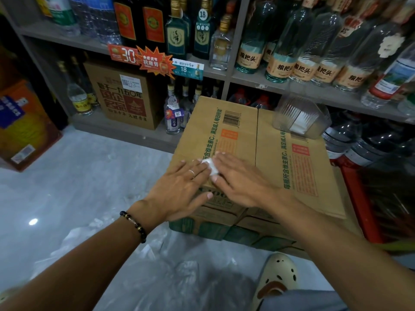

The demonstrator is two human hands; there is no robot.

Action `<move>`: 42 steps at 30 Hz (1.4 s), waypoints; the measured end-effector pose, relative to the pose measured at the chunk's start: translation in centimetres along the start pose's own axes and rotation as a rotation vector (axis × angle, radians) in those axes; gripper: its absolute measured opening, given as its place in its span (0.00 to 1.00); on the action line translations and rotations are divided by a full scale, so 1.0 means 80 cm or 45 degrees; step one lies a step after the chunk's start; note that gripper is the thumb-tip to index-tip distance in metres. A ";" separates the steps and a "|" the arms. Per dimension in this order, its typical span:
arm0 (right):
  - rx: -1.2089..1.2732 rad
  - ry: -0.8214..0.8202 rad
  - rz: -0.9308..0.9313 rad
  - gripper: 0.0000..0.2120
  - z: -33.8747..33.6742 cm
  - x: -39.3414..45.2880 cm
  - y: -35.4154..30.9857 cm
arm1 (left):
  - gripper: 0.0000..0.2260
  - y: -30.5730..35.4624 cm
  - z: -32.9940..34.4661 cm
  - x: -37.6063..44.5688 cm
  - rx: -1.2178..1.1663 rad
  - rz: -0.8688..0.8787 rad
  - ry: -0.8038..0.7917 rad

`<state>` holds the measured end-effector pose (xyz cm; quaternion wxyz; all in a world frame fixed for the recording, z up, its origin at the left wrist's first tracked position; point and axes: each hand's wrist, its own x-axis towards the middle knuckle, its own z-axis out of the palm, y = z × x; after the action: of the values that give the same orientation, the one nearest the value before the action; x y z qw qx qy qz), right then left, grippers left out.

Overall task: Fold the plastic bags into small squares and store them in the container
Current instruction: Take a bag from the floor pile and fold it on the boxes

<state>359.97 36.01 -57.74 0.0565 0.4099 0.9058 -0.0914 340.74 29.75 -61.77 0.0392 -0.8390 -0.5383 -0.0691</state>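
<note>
Hands (179, 187) (238, 178) flat on folded bag (211, 167) atop carton (280, 158)

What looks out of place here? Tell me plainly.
The clear ribbed container lies tipped on its side at the far right of the cardboard box, with white folded pieces inside, so it could roll. Loose plastic bags lie crumpled on the floor. Both hands press flat on a small folded bag.

Both hands flat on the box (269, 140) now, left hand (179, 187) and right hand (240, 178) pressing a small white folded bag (211, 167) between them. Clear ribbed container (301, 116) sits at the box's far corner, tilted. Loose bags (170, 272) lie on the floor below.
</note>
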 end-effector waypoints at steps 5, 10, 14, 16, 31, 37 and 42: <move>-0.065 -0.082 0.005 0.35 0.019 -0.008 -0.004 | 0.36 0.004 -0.007 0.017 -0.058 -0.020 -0.001; -0.094 -0.109 0.013 0.36 0.017 -0.007 -0.005 | 0.40 0.003 0.002 0.023 -0.040 -0.003 -0.019; -0.093 -0.124 0.011 0.37 0.016 -0.006 -0.004 | 0.37 -0.009 0.000 0.013 -0.019 0.003 -0.033; -0.086 -0.121 0.010 0.39 0.017 -0.005 -0.003 | 0.36 -0.012 -0.002 0.009 -0.007 0.007 -0.031; -0.073 -0.123 -0.114 0.36 0.014 -0.019 -0.013 | 0.11 -0.006 -0.027 -0.048 -0.597 -0.619 0.433; -0.087 -0.093 -0.261 0.35 0.023 -0.024 -0.035 | 0.12 0.024 -0.039 -0.036 -1.693 -1.476 0.306; 0.661 0.068 -0.022 0.31 0.000 -0.024 -0.045 | 0.14 0.031 -0.054 -0.031 -1.775 -1.321 0.382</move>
<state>358.50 32.28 -56.95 -0.0752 0.4050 0.8567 -0.3105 341.63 25.87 -57.91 -0.4477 -0.3040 -0.6758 -0.5004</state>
